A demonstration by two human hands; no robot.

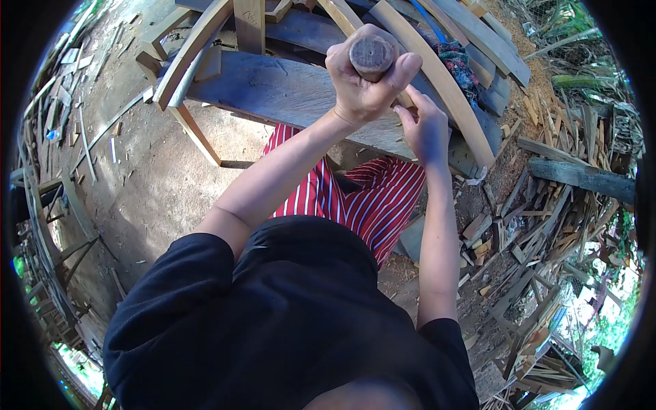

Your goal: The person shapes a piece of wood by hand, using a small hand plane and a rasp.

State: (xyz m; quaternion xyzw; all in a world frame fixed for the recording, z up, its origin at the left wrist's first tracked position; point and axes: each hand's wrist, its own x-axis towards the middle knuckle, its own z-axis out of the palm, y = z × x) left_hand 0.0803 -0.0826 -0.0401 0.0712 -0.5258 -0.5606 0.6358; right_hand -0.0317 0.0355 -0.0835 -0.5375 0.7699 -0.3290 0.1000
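Observation:
My left hand is raised in front of me, closed around a round wooden handle whose end points at the camera. Just beneath and to its right, my right hand pinches a thin pale piece of wood lying against a curved wooden slat. Much of that piece is hidden behind my left hand. Both hands work over a dark grey plank resting on a wooden frame. My red striped trousers show below it.
More curved slats and boards are stacked on the frame ahead. A heap of wood offcuts covers the ground on the right. Bare dirt with scattered sticks lies to the left, and a patterned cloth hangs among the slats.

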